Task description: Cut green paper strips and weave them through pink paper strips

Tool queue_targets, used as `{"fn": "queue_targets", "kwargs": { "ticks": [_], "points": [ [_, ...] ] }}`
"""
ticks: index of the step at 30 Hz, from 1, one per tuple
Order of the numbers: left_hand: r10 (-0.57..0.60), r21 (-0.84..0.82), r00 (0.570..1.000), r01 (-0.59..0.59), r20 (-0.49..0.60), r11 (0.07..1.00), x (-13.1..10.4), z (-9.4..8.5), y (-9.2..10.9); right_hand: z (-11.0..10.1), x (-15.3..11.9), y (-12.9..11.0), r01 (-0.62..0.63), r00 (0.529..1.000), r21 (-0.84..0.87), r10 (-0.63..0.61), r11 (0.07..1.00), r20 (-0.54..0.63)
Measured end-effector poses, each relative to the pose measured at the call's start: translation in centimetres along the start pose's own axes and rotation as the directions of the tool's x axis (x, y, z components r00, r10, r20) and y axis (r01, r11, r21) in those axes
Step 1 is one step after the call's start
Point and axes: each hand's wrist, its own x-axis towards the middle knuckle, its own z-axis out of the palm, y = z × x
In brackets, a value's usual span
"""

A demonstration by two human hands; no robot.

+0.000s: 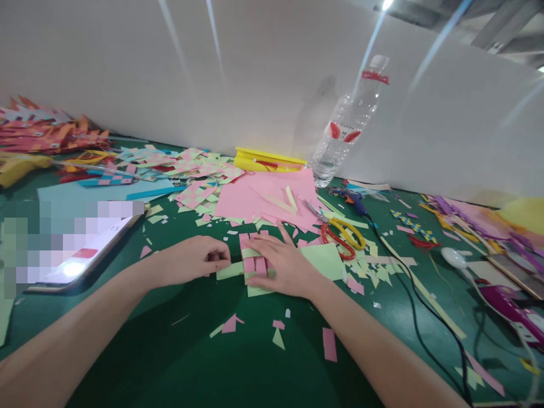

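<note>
My left hand (193, 256) is closed, thumb and fingers pinched at the loose end of a light green paper strip (233, 271). That strip runs right into a small weave of pink and green paper strips (247, 262). Flat on the weave lies my right hand (287, 263), fingers spread, pressing it to the table and hiding part of it. A light green paper piece (325, 259) sits just right of this hand. Beyond it rest scissors with yellow handles (346, 226) and a red-handled pair (338, 241).
Pink paper sheets (242, 195) lie ahead, near a yellow tray (270, 160) and a tilted plastic bottle (348, 124). At left lies a phone (91, 249). A blue glue gun (355, 199) trails a black cable (408, 269); a purple device (510, 311) is at right. Scraps litter the green table (191, 357).
</note>
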Motion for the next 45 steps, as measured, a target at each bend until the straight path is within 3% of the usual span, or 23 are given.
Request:
{"fn": "queue_targets", "kwargs": {
  "ticks": [12,24,31,38,45],
  "points": [
    [0.032,0.054,0.989,-0.024,-0.144,0.998,0.8,1.4,0.3,0.4,-0.1,0.4,0.025,0.999,-0.013,-0.025,1.0,-0.031],
    [0.057,0.063,0.982,-0.046,-0.18,0.997,1.3,1.8,-0.1,0.4,-0.1,0.4,0.035,0.999,0.0,-0.034,0.999,-0.04],
    [0.019,0.024,0.984,-0.015,-0.18,1.0,1.6,2.2,0.3,0.4,0.0,0.4,0.039,0.999,-0.004,-0.039,0.999,-0.029],
    [-0.033,-0.091,0.964,0.009,-0.263,0.996,1.3,1.8,0.2,0.4,-0.1,0.4,0.026,0.999,-0.001,-0.026,1.0,-0.026],
    [-0.121,-0.135,0.989,0.109,-0.083,0.985,0.3,-0.2,0.1,0.0,-0.1,0.3,0.014,1.0,-0.01,-0.014,1.0,0.001]
  ]
}}
